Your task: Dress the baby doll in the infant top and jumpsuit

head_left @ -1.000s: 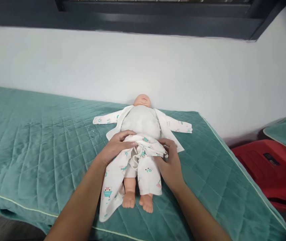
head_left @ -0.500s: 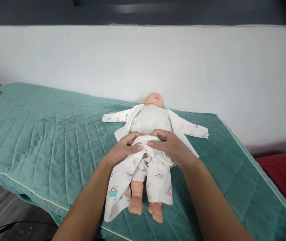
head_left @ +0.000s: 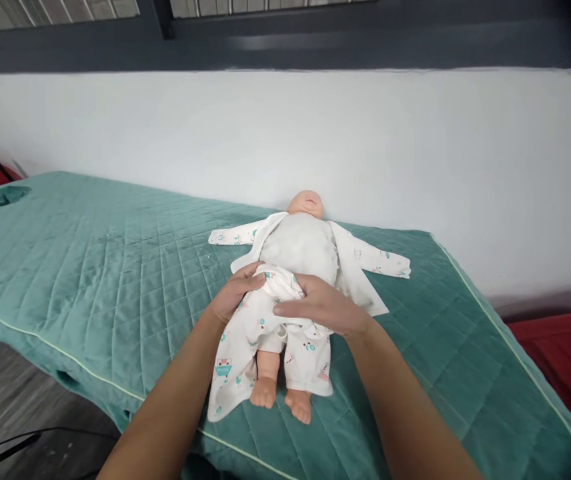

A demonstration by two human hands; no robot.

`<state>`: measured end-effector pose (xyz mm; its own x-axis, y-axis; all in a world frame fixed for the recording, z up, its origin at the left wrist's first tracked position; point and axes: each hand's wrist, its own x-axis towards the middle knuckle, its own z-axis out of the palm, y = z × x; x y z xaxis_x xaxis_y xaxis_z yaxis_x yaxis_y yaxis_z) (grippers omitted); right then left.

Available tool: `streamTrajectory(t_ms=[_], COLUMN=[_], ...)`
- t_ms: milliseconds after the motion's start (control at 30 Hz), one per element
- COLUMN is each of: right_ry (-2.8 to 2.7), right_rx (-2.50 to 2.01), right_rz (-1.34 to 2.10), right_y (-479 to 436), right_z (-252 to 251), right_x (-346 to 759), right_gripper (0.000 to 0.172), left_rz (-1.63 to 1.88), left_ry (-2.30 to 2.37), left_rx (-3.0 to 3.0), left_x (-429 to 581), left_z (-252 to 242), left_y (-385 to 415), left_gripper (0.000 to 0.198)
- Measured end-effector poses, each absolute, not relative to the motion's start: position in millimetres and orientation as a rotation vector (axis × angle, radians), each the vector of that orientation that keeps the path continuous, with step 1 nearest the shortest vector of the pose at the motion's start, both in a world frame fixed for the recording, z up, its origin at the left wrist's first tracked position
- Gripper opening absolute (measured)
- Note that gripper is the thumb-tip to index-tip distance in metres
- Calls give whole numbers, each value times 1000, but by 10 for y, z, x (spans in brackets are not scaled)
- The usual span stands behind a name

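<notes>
A baby doll [head_left: 307, 202] lies on its back, head toward the wall and bare feet toward me. It wears a white patterned jacket [head_left: 385, 262], spread wide with its sleeves out, over a pale cloth torso. White printed baby pants [head_left: 245, 333] lie over its hips and legs; one pant leg covers the doll's leg on the right, while the other hangs loose beside the leg on the left. My left hand [head_left: 238, 291] pinches the waistband at its left side. My right hand [head_left: 323, 303] grips the waist's right side, thumb across the front and fingers partly hidden.
A green quilted cover [head_left: 130, 280] with a pale piped edge lies over the bed, with a face hole [head_left: 4, 196] at far left. Behind it rises a white wall [head_left: 215, 133] under a dark window frame [head_left: 275, 40]. Red seats [head_left: 560, 353] stand at both sides.
My view has tilted up slightly, showing more window. My hands have moved a little apart, the right one lower, and the waistband's front now lies spread out between them.
</notes>
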<state>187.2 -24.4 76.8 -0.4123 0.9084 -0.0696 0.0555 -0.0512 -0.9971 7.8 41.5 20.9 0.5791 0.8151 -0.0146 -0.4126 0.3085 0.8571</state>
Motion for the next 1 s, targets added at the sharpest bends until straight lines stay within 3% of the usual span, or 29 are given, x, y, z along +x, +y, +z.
streamTrajectory(t_ms=[233, 433, 633, 900, 1000], right_ry=[-1073, -791, -909, -1501, -1694], right_rx=[-1218, -1050, -1099, -1004, -1093], right_rz=[1513, 1550, 1492, 1506, 1511], right_y=[-215, -183, -211, -250, -260], right_z=[664, 648, 654, 764, 780], right_x=[1811, 1857, 1795, 1819, 1837], right_gripper=[25, 30, 33, 46, 43], left_rz=[869, 754, 667, 942, 935], left_ry=[481, 373, 460, 450, 416], left_rx=[934, 1008, 1032, 858, 829], left_x=[108, 71, 70, 130, 133], left_z=[200, 230, 238, 205, 188], left_y=[396, 379, 386, 404, 414], left_gripper=[39, 65, 40, 36, 31])
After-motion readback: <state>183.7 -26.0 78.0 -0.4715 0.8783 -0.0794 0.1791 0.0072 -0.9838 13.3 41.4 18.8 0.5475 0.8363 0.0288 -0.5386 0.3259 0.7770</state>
